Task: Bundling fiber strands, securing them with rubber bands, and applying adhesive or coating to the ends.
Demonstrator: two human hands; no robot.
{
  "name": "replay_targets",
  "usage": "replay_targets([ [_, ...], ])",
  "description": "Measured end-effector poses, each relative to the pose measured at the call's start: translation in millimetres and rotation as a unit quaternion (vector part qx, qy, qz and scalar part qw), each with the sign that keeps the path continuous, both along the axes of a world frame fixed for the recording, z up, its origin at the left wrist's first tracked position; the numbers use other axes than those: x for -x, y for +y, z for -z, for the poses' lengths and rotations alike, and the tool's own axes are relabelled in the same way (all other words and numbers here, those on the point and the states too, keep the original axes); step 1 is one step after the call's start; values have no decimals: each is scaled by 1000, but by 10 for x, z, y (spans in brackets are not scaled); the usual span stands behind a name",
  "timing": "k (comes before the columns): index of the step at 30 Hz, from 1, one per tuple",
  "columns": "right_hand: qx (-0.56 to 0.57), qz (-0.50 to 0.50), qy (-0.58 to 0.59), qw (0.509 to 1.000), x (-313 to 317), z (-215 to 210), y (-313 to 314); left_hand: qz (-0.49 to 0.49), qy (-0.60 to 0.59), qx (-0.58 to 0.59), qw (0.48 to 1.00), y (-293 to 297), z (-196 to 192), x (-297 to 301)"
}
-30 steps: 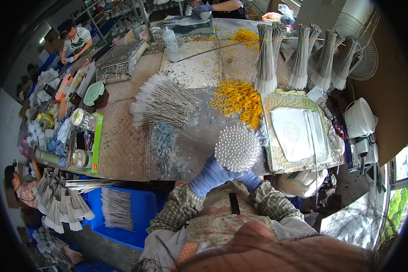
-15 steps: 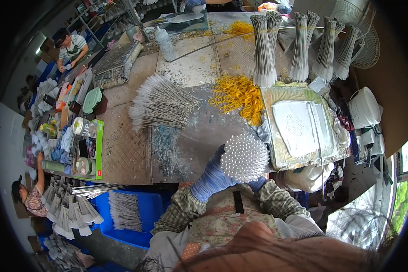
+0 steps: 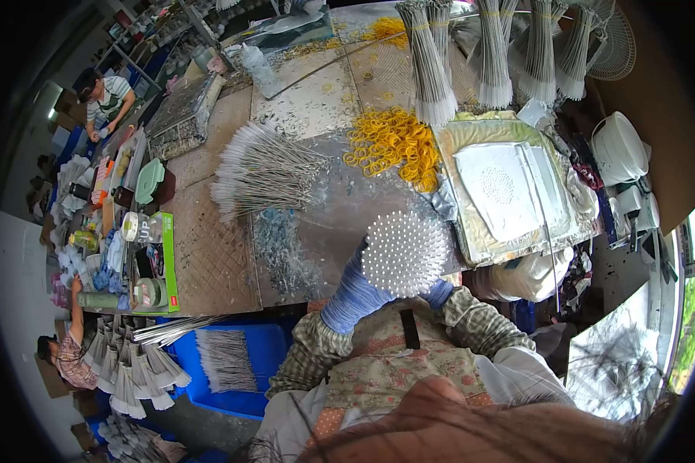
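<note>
Both hands grasp one thing: a round bundle of thin white-tipped sticks (image 3: pixel 405 253), held upright at about six o'clock of the desk (image 3: pixel 208 262), just in front of the person's chest. The left hand (image 3: pixel 357 292), in a blue knitted glove, wraps the bundle's side from below at its seven o'clock; the right hand (image 3: pixel 440 292), gloved the same, closes on it at five o'clock, though most of that hand is hidden behind the bundle, so its exact grip is a guess. Held end-on like this, the tips face up and form a flat, dotted white disc, which likely lets the ends be levelled and checked at a glance.

At eleven o'clock from the bundle, a loose fan of the same sticks (image 3: pixel 266 171) lies flat, grey stems together and white tips spread outward, near enough to gather from. At twelve o'clock sits a heap of yellow rubber bands (image 3: pixel 394 143), small soft rings, near the hands. Tied bundles (image 3: pixel 432 62) lean in a row at the far edge, at one o'clock, bound near their tops. At two to three o'clock lies a crinkled silvery tray (image 3: pixel 471 231) holding a white sheet. The desk is dull, scuffed metal with a diamond-patterned panel at nine o'clock. A blue crate (image 3: pixel 255 351) below, at eight o'clock, holds more sticks.
</note>
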State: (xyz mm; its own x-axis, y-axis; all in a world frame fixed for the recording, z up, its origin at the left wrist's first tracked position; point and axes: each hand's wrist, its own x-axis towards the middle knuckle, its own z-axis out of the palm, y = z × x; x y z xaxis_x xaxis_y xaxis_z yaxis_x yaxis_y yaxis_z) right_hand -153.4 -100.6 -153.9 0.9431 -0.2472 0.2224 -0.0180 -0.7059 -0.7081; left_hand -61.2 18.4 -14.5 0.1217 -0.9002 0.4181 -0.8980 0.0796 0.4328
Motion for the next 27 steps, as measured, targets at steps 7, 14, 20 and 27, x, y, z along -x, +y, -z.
replay_targets([
  [7,-225,-16,-69,972,-5,-331,-4,-10,-6,3,1000,-4,39,-14],
  [14,-195,-2,-26,980,45,-670,53,-205,218,156,941,309,169,47],
  [20,-444,-195,173,857,25,-1650,122,-173,-349,103,915,795,-407,-292],
  [27,-582,-374,169,702,-310,-1677,425,-133,-154,-146,968,1476,-862,-663],
])
